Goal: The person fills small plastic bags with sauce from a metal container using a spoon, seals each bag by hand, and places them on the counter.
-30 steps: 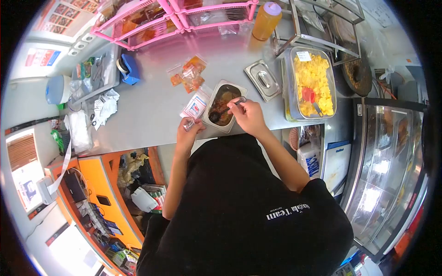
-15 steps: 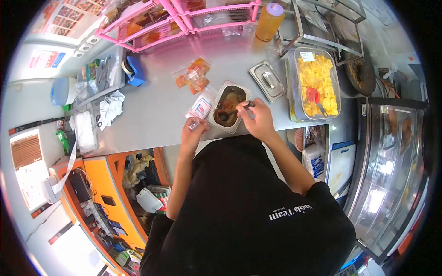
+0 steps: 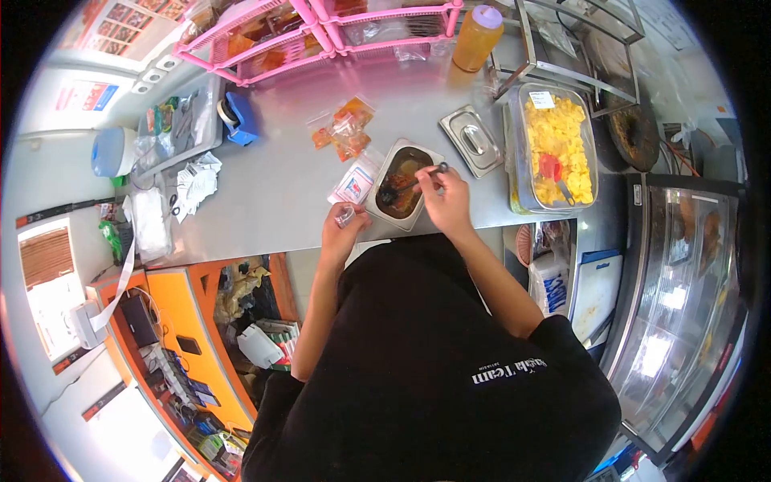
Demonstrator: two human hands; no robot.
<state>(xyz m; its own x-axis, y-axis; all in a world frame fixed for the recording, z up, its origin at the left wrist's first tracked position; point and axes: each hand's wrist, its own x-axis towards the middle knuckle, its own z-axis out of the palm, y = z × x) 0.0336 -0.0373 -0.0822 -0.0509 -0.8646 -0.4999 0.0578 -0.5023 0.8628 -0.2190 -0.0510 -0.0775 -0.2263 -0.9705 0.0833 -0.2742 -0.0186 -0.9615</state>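
My left hand is closed on a small clear plastic bag at the near edge of the steel counter. Just right of it stands a metal food pan with dark brown oily sauce inside. My right hand grips the dark handle of a small ladle, whose bowl dips into the sauce at the pan's left side. Against the pan's left rim lies a printed pack of clear bags. Filled sachets of orange-red sauce lie farther back.
The pan's steel lid lies to the right, beside a clear tub of yellow pieces holding a red scoop. Behind are pink baskets, an amber squeeze bottle and a metal rack. A blue tape dispenser stands left.
The ladle's bowl has shifted slightly left within the sauce, its handle now tilted more, with my right hand following. My left hand keeps the small bag, and the whole view has shifted slightly.
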